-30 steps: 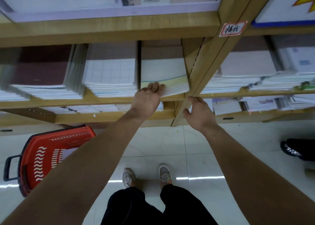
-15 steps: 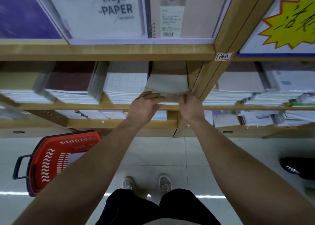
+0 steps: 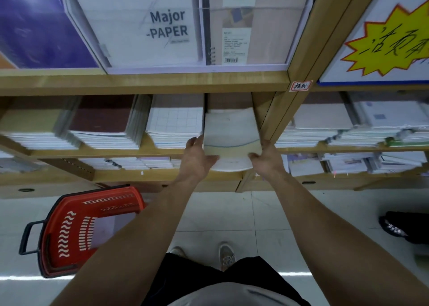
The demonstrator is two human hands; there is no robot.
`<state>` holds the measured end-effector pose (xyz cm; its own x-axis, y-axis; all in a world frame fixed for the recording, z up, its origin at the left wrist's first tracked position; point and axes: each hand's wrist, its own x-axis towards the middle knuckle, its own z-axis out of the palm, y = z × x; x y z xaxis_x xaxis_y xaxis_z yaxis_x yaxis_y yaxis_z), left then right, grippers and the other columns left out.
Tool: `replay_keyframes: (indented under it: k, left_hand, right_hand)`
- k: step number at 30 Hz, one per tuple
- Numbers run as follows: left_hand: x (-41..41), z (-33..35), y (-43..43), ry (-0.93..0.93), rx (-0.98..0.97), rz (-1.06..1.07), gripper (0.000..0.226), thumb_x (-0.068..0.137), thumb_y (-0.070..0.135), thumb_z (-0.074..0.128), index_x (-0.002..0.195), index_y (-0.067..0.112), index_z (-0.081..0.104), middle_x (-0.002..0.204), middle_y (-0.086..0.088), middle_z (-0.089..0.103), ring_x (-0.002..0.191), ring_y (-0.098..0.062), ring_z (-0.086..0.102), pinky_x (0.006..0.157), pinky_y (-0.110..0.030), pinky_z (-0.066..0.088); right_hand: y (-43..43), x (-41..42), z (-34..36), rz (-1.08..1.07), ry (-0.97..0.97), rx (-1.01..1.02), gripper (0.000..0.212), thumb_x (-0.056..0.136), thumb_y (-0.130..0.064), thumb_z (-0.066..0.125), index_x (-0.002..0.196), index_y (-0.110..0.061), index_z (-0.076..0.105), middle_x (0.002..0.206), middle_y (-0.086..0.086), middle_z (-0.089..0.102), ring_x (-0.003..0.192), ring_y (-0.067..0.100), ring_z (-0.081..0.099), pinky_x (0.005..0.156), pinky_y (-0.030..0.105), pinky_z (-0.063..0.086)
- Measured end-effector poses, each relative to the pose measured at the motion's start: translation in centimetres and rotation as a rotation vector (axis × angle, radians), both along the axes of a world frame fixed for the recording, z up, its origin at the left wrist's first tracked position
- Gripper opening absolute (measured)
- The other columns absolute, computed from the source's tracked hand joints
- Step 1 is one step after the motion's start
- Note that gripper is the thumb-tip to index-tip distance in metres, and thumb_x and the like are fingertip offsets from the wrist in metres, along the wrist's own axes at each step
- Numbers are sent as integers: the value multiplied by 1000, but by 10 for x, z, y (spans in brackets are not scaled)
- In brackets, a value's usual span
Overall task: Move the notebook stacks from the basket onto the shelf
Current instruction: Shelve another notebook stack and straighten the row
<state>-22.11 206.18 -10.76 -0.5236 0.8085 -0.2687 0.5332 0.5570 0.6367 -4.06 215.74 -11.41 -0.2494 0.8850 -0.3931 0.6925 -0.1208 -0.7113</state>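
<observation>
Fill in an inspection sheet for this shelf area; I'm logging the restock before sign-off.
Surface: wooden shelf, compartments filled with paper stacks; tiled floor below.
Job's things: notebook stack in the compartment beside the upright, front end jutting past the shelf edge; red basket on the floor at left, inside mostly hidden by the arm.
Clutter: nothing seen.
Grippers: left hand and right hand grip the stack's front corners.
Cables: nothing seen.
Surroundings: yellow sign upper right; dark shoe at right.
</observation>
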Motion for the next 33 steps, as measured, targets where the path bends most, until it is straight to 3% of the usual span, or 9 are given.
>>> replay_keyframes:
  k: [3, 7, 12, 17, 20, 24, 26, 31, 33]
  left_hand:
    - [2, 5, -7, -30, -24, 4, 74, 87, 32, 79, 149, 13, 43, 143, -7, 57, 128, -26, 55, 92, -19, 37]
    - [-2, 19, -21, -160, 117, 45, 69, 87, 25, 80, 148, 17, 50, 140, -6, 60, 124, -23, 58, 105, -22, 42]
    - [-42, 33, -30, -157, 297, 75, 50, 84, 18, 82, 131, 9, 65, 129, 7, 60, 107, -20, 64, 87, -19, 53]
    - [-106, 20, -30, -14, 234, 134, 44, 90, 21, 76, 132, 11, 65, 142, -1, 58, 122, -22, 59, 108, -28, 43]
    - [-138, 7, -22, 57, 166, 112, 42, 93, 20, 71, 135, 13, 63, 142, -7, 59, 122, -27, 61, 107, -37, 47]
    - [-164, -9, -3, 83, 128, 125, 43, 92, 23, 71, 134, 18, 64, 139, -8, 61, 116, -25, 63, 105, -27, 46]
    - [-177, -18, 10, 116, 130, 119, 39, 93, 24, 70, 132, 22, 65, 138, -12, 60, 118, -27, 61, 106, -31, 46]
    - [-194, -33, 21, 327, 117, 42, 38, 101, 16, 53, 138, 18, 60, 152, -8, 47, 137, -34, 41, 117, -38, 31]
    - [-194, -37, 20, 299, 141, 24, 42, 103, 15, 49, 144, 20, 54, 155, -7, 42, 135, -35, 46, 112, -41, 39]
  right_hand:
    - [-15, 4, 7, -32, 33, 81, 48, 95, -6, 63, 141, -9, 49, 128, 12, 65, 119, 31, 61, 98, 28, 46]
    - [-38, 1, 30, -73, 66, 184, 52, 98, -5, 60, 146, -13, 45, 131, 8, 64, 122, 27, 58, 96, 24, 40]
    - [-37, -34, 48, -23, 128, 271, 52, 98, -10, 61, 148, -11, 44, 133, 7, 62, 120, 25, 58, 93, 23, 40]
    - [-25, -115, 27, 71, 77, 238, 44, 99, -18, 60, 141, -14, 49, 130, 8, 64, 116, 28, 61, 91, 31, 50]
    - [-23, -153, 4, 90, 43, 243, 42, 99, -22, 59, 139, -13, 50, 127, 10, 65, 116, 30, 62, 94, 37, 53]
    - [-14, -184, -8, 97, -88, 408, 54, 104, -29, 50, 153, -11, 36, 123, 16, 65, 118, 34, 57, 87, 39, 51]
    - [-5, -193, -10, 122, -141, 423, 56, 107, -34, 44, 157, -16, 30, 124, 17, 63, 125, 33, 49, 84, 40, 50]
    - [11, -203, -34, 328, -160, 352, 53, 108, -43, 36, 159, -30, 30, 166, -5, 27, 144, 30, 31, 103, 44, 44]
    - [11, -202, -42, 358, -177, 359, 54, 108, -45, 33, 160, -32, 24, 169, -9, 14, 145, 31, 29, 105, 45, 42]
